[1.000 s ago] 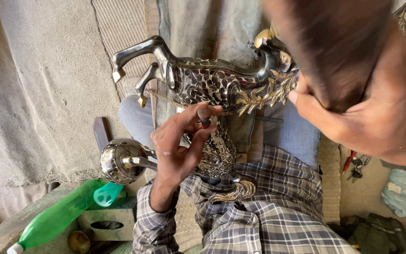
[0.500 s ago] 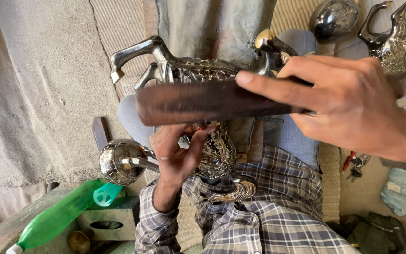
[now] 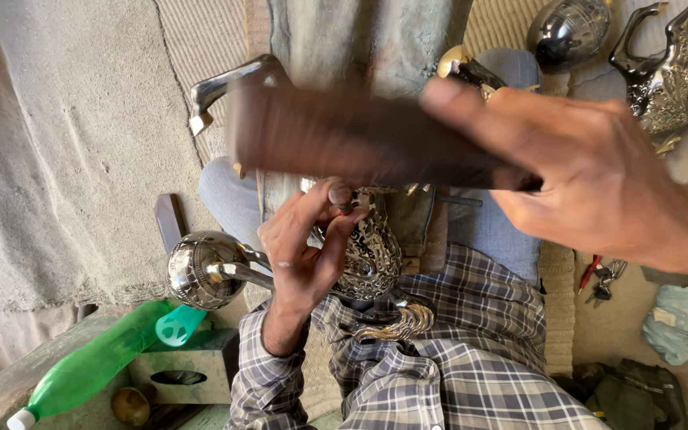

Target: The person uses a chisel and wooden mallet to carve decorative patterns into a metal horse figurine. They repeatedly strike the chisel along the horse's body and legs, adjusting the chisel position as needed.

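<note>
A dark flat tool, long axis left-right, blurs across the frame's upper middle, gripped by the right hand. Just beneath, mid-frame, the left hand pinches the ornate metal figure resting on the lap.

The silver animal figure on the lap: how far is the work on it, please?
Looks done: the silver figure already shines on its leg and patterned body. In hand: the left hand grips its body, and the right hand holds a dark flat tool, blurred, across its upper part. Left: unclear, as the tool hides that part. A similar figure lies at upper right.
</note>
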`<state>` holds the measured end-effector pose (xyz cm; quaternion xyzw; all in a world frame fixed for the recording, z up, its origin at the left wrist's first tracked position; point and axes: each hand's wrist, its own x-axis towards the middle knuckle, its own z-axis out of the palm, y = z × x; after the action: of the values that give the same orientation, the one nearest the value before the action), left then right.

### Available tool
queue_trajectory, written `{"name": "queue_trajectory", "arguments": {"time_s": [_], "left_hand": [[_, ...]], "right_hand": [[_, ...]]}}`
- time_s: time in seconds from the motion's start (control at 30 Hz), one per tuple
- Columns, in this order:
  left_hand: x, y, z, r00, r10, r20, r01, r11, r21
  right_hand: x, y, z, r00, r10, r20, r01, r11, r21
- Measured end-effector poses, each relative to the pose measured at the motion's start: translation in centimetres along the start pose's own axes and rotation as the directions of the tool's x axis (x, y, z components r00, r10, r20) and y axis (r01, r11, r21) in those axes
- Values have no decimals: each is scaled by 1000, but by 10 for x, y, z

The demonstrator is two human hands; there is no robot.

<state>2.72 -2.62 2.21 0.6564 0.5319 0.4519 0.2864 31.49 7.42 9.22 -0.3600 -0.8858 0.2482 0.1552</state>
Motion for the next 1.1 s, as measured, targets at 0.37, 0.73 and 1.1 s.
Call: {"name": "queue_trajectory", "arguments": {"time_s": [0.37,0.73,1.1], "left_hand": [[3,5,-1,999,37,8,-38,996,76],[2,3,1,998,46,31,-47,998,52],[5,8,-1,998,32,50,-35,998,57]], "right_hand": [[-1,1,0,994,-101,32,106,958,-266],[-5,2,-6,999,-21,31,27,980,-195],[-7,-2,-9,994,-34,-108,36,999,15]]}}
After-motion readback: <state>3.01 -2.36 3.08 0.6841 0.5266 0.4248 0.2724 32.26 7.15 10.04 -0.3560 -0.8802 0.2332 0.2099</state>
